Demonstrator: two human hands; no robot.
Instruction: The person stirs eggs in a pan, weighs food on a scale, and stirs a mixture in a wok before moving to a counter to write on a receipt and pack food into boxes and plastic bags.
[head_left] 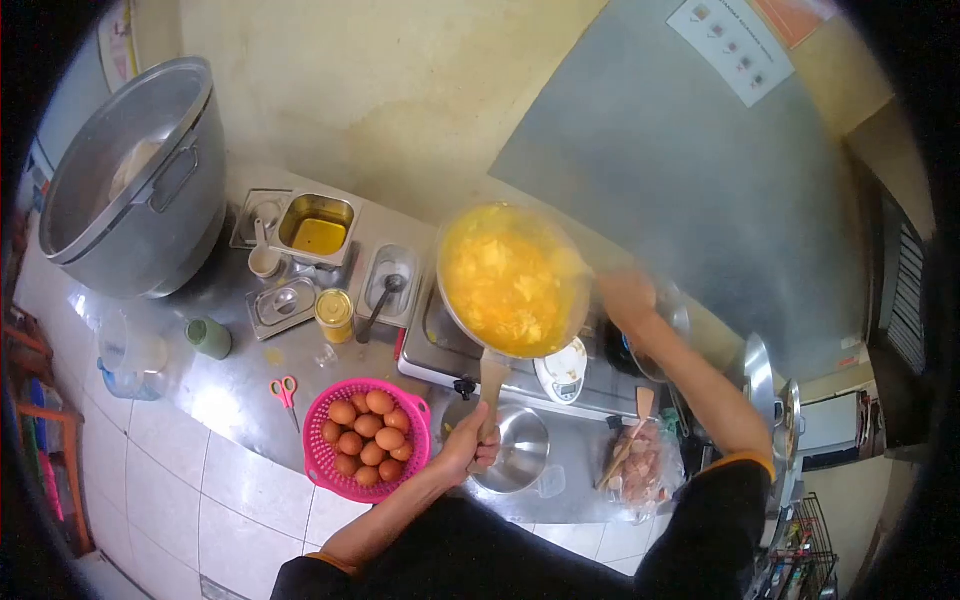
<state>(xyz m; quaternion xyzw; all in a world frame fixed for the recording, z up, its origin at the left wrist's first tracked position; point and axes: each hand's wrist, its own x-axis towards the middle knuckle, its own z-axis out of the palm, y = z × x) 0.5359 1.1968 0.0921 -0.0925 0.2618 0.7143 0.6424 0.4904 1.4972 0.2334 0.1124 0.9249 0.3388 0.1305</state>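
Observation:
My left hand (471, 441) is wrapped round the handle (492, 380) of a frying pan (572, 330). The pan sits tilted above the stove (435, 345), full of yellow, partly set egg (505, 280). At the pan's right rim is my right hand (628, 300), closed and blurred by motion. A pale smear reaches from it towards the egg; what it holds cannot be made out. Below the pan are a steel bowl (522, 450) and a white kitchen scale (562, 372). Left of my left hand, a pink basket (318, 470) holds several brown eggs (368, 435).
A large aluminium pot (185, 210) stands far left. Along the wall are a steel container of oil (320, 232), a ladle (380, 300) and a yellow jar (335, 315). Scissors (287, 395) lie near the basket. A plastic bag of meat (645, 465) and a spatula (644, 405) are at right.

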